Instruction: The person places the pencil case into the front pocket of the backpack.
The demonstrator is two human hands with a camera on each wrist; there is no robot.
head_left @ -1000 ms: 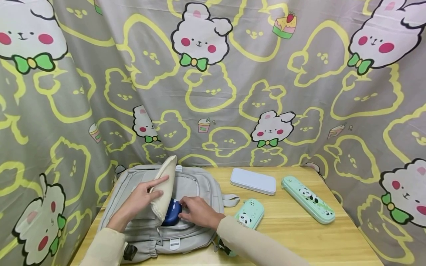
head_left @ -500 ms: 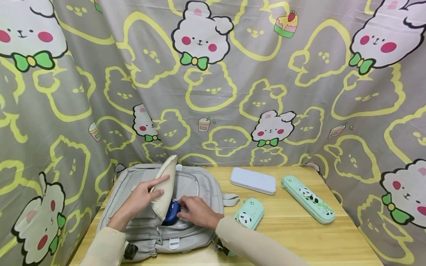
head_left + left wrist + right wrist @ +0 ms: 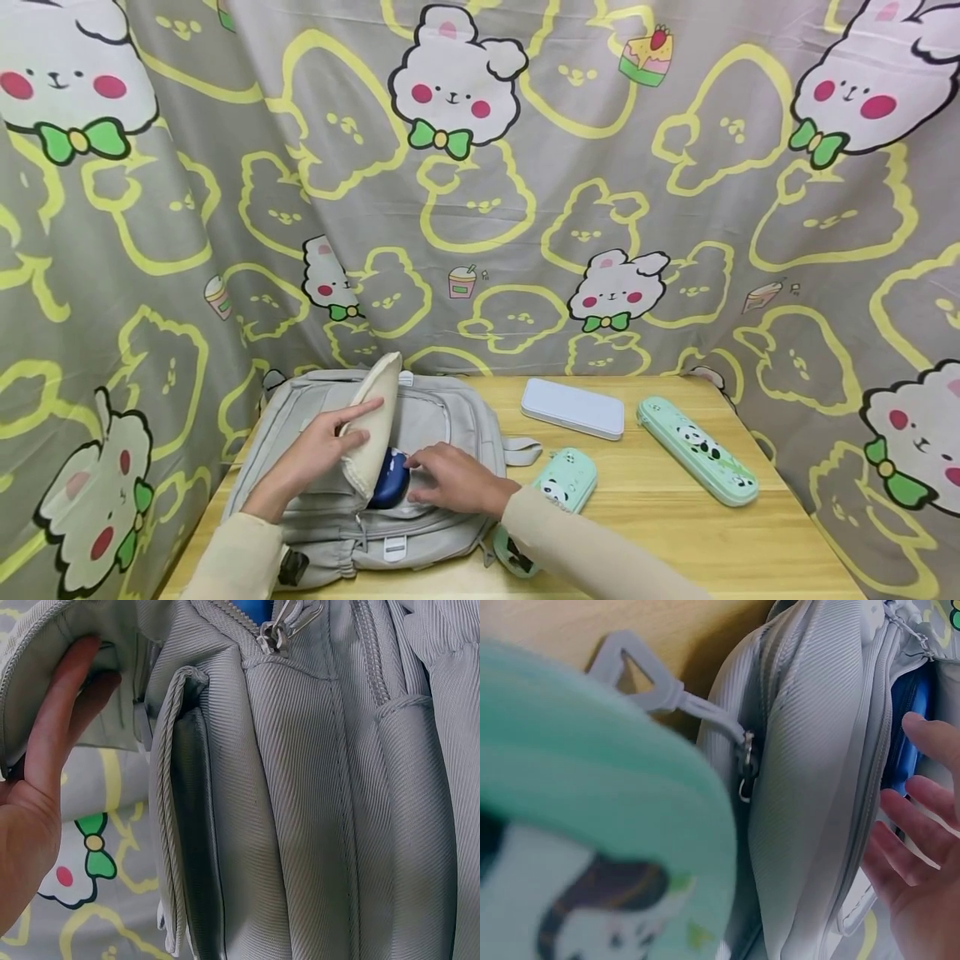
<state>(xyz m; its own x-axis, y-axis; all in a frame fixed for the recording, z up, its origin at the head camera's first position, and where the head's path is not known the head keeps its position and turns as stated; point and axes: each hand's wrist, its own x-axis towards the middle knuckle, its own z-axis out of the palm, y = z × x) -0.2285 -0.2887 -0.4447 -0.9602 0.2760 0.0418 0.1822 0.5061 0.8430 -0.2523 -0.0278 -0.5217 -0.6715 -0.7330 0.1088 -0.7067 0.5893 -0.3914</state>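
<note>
A grey backpack (image 3: pixel 311 500) lies on the table with its front pocket unzipped. My left hand (image 3: pixel 322 446) grips the pocket's raised flap (image 3: pixel 382 379), whose cream lining faces right; in the left wrist view, two fingers (image 3: pixel 52 735) reach along the flap's inside. A glossy dark blue case (image 3: pixel 388 485) with small white markings sits partly inside the pocket, its left part hidden by the flap. Beside its right edge is my right hand (image 3: pixel 461 479), fingers apart and loosely bent. The right wrist view shows the fingertips close over the blue case (image 3: pixel 909 735) at the zipped opening.
Right of the backpack, a mint panda case (image 3: pixel 573 479) lies partly under my right forearm, with another mint panda case (image 3: pixel 517 557) nearer the front. A pale blue flat box (image 3: pixel 572 408) and a long mint panda case (image 3: pixel 697 450) lie farther right. A patterned curtain (image 3: pixel 480 200) surrounds the table.
My right thumb and fingers, which held the blue case's right edge, have loosened and drawn slightly right. The blue case dipped, then came back up a little. My left hand keeps the flap raised.
</note>
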